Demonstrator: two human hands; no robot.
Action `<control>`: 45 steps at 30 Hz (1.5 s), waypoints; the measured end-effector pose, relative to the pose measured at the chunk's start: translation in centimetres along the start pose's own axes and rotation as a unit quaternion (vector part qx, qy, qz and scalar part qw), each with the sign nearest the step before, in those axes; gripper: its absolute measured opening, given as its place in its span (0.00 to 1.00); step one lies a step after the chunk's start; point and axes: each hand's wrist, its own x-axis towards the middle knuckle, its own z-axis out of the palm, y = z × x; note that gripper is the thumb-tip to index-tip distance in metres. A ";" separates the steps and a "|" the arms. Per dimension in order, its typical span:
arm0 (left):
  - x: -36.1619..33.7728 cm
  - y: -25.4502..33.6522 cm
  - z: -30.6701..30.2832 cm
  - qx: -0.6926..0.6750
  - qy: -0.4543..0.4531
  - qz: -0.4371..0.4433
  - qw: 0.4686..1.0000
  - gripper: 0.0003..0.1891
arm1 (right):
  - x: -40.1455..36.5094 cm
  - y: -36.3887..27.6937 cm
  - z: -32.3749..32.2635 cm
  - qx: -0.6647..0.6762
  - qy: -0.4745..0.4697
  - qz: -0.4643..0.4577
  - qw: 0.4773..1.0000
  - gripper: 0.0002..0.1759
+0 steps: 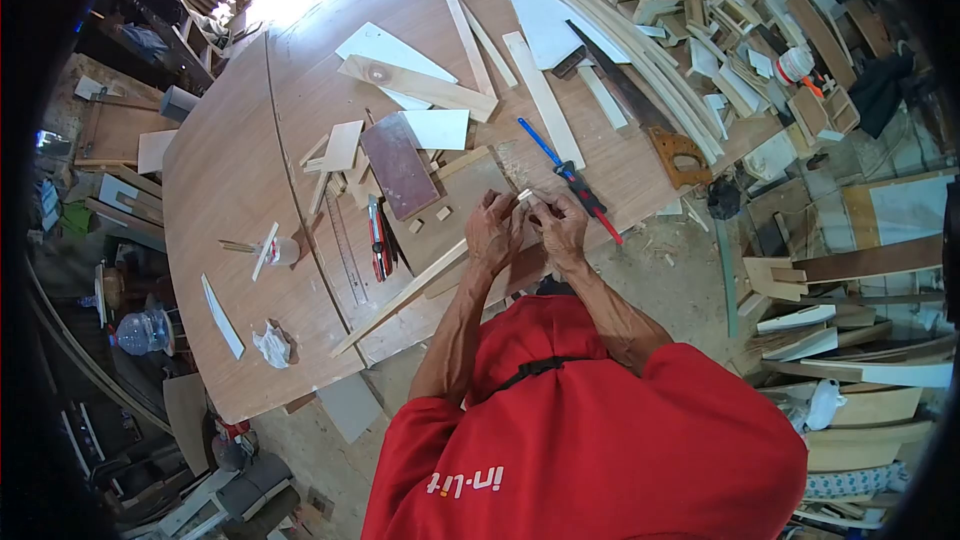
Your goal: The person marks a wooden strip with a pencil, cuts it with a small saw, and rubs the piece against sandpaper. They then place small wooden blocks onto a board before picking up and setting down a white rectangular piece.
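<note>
My left hand [493,232] and my right hand [560,230] meet at the table's near edge, fingers closed around a small pale wood piece [525,198]. Its lower part is hidden by the fingers. Just beyond my right hand lies a small blue-and-red saw [572,180]. A long thin wood strip [405,295] runs from beside my left wrist toward the lower left. Left of my hands are small wood blocks [444,213], a reddish-brown board [400,165], a red utility knife [378,245] and a clear ruler [345,250].
A wooden-handled handsaw [682,155] lies near the table's right edge beside long curved strips [640,40]. Wood offcuts [730,50] are heaped beyond. A cup [285,251] with sticks and crumpled white material [272,344] sit on the left of the table [220,210].
</note>
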 end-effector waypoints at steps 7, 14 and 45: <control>0.3 0.6 0.1 0.006 0.004 -0.005 1.000 0.08 | 0.3 -0.6 -0.3 0.008 -0.021 -0.019 1.000 0.10; 0.5 1.2 -0.1 -0.004 0.003 -0.016 1.000 0.10 | 1.0 -0.4 -1.3 -0.083 -0.060 -0.074 0.992 0.12; 2.2 1.2 -1.9 -0.093 -0.115 -0.080 0.986 0.13 | 2.1 -1.7 -1.1 0.060 -0.125 -0.032 0.990 0.25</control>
